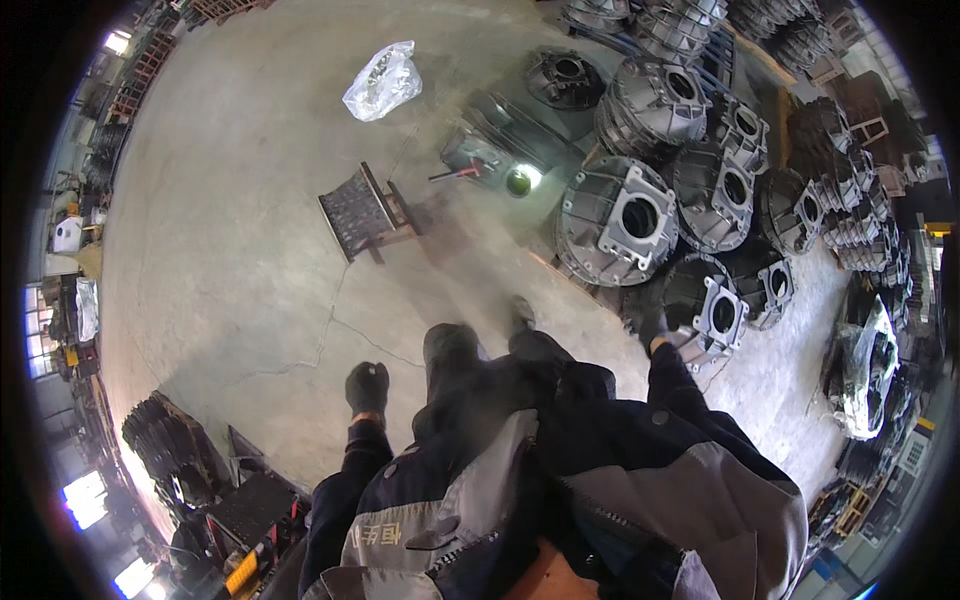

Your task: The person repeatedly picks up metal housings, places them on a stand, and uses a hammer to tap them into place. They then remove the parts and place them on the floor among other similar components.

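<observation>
My left hand (pixel 367 390), in a dark glove, hangs over the bare concrete left of my legs. Its fingers look curled together, and nothing shows in them. On the other side, my right hand (pixel 651 326), also dark-gloved, is at the left edge of a grey cast-metal bell housing (pixel 724 312) standing on the floor. Its fingers are dark and blurred, so I cannot make out whether they grip the rim. Just beyond it stands a larger round housing (pixel 612 225) with a square flange and a round hole.
Ahead, a low stool with a patterned seat (pixel 358 212) stands on the floor. Past it lie a clear plastic bag (pixel 384 82) of small parts and a red-handled tool (pixel 456 173). Several more housings (pixel 655 103) are stacked at right. Dark stacked parts (pixel 165 445) sit at lower left.
</observation>
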A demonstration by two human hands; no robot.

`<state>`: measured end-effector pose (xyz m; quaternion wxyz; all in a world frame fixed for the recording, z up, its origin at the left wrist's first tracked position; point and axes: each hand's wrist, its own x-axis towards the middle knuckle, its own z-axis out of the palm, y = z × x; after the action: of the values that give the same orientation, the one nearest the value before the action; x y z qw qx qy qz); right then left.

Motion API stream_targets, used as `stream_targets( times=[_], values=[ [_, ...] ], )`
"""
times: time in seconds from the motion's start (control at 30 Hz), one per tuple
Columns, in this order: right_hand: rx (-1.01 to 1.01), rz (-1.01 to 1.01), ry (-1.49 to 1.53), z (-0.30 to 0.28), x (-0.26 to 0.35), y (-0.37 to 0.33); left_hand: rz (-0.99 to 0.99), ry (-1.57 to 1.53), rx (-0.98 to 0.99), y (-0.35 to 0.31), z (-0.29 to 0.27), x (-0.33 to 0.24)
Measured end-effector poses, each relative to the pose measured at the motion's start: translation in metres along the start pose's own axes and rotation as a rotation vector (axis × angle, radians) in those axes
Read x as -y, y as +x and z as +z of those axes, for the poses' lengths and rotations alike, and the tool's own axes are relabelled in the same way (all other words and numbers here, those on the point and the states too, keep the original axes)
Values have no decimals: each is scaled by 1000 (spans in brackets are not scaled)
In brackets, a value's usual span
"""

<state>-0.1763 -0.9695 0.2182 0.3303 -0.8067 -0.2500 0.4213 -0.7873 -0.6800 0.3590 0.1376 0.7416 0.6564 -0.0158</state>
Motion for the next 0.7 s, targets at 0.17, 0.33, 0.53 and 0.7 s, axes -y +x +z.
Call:
stream_targets(
  times=[0.17,0.33,0.53,0.7],
  values=[
    [-221,-259,-209,-9,130,101,-244,-11,174,82,5,28],
    [175,174,627,63,151,47,-214,-110,36,230,-32,43],
    [389,326,-119,168,141,-53,-10,-129,58,392,-82,70],
    [159,576,157,177,216,-50,400,173,453,453,-21,113]
  ],
)
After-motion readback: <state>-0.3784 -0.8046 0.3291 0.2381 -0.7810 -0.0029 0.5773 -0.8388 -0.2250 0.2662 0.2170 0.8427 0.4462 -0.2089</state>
